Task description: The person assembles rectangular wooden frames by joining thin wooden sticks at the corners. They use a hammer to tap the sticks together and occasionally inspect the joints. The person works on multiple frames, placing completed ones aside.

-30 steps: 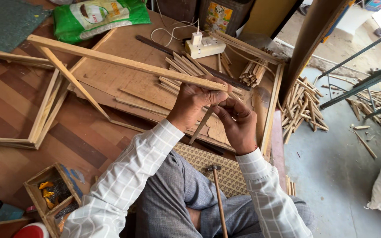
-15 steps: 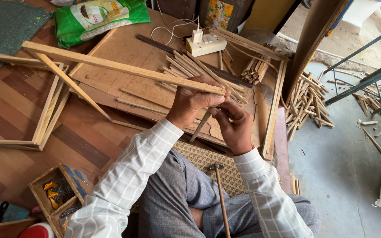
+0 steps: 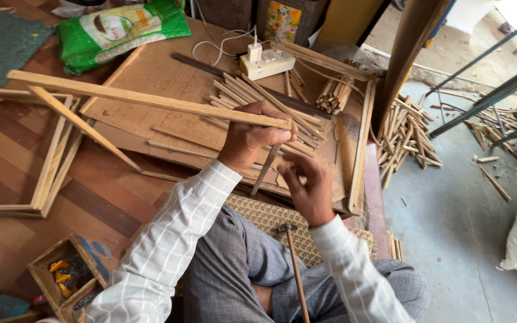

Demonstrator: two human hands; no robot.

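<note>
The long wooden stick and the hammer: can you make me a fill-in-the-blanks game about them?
1. The long wooden stick is held at its end by the ____ hand.
2. The hammer lies between the person's ____.
3. The right hand is beside a short slat and has its fingers ____.
4. The sack at the top is mostly ____.

Missing words: left; legs; spread; green

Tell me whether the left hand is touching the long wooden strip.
Touching. The head view shows the left hand wrapped around the near end of the long wooden strip, fingers curled over it, holding it above the board.
</note>
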